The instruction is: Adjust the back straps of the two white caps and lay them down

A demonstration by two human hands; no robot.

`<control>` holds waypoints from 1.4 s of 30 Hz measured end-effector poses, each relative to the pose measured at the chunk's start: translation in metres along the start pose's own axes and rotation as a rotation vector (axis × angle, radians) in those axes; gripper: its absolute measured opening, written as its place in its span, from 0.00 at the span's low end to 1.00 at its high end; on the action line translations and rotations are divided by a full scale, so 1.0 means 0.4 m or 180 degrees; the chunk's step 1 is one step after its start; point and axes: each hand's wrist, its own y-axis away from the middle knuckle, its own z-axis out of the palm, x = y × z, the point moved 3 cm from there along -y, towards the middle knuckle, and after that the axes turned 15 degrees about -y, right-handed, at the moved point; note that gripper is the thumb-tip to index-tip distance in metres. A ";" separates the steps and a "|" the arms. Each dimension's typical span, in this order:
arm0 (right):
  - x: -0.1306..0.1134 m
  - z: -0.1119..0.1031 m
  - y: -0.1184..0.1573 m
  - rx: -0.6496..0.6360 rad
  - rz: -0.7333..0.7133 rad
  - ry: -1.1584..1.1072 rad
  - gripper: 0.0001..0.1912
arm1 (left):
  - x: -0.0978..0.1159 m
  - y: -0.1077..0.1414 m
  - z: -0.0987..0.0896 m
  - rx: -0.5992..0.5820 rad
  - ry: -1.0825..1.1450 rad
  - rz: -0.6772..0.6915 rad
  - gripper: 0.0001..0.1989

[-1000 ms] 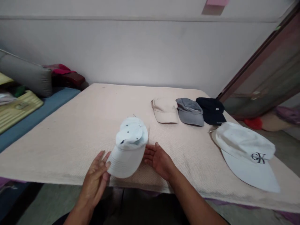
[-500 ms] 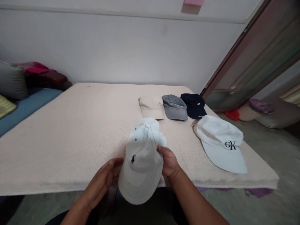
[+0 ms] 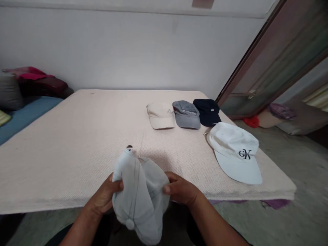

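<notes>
A pale cap [image 3: 139,198] hangs over the near edge of the cloth-covered surface, its top button low and its back strap end upward. My left hand [image 3: 106,193] grips its left side, thumb on the fabric. On the opposite side my right hand [image 3: 179,188] pinches the cap between thumb and fingers. To the right lies a large white cap [image 3: 234,147] with black "CK" letters. Farther back, a beige cap [image 3: 161,115], a grey cap [image 3: 186,114] and a navy cap [image 3: 207,112] sit in a row.
The surface has a cream woven cover [image 3: 64,153] and meets a pale wall behind. At the left, a blue bed or seat [image 3: 33,111] holds a grey cushion [image 3: 10,90] and red cloth. A framed door [image 3: 256,68] stands at the right.
The pale cap has been turned over, so its horse logo and brim no longer show. My left hand has closed on its side; my right hand is slightly lower. The view has shifted a little.
</notes>
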 end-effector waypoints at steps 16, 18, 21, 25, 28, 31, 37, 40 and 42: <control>-0.076 -0.023 0.004 0.0780 -0.0771 0.0615 0.20 | -0.028 -0.054 0.080 -0.0111 0.0273 -0.0414 0.09; -0.078 -0.030 0.001 0.0878 -0.0890 0.0700 0.19 | -0.028 -0.058 0.082 -0.0240 0.0263 -0.0386 0.10; -0.085 -0.040 -0.001 0.1072 -0.1082 0.0804 0.15 | -0.032 -0.062 0.089 -0.0464 0.0177 -0.0354 0.11; -0.093 -0.042 0.004 0.1214 -0.1068 0.0904 0.10 | -0.038 -0.064 0.099 -0.0560 0.0071 -0.0381 0.15; -0.087 -0.033 0.005 0.1046 -0.0813 0.0890 0.12 | -0.035 -0.065 0.101 -0.0280 -0.0031 -0.0395 0.18; -0.076 -0.029 0.001 0.0962 -0.0640 0.0871 0.14 | -0.031 -0.064 0.101 -0.0022 -0.0110 -0.0395 0.11; -0.065 -0.036 -0.008 0.0927 -0.0460 0.0994 0.13 | -0.034 -0.064 0.090 0.0089 -0.0139 -0.0397 0.08; -0.062 -0.036 -0.011 0.0765 -0.0360 0.1170 0.13 | -0.034 -0.065 0.080 0.0203 -0.0237 -0.0364 0.08; -0.059 -0.034 -0.013 0.0626 -0.0268 0.1343 0.12 | -0.034 -0.063 0.078 0.0187 -0.0266 -0.0371 0.08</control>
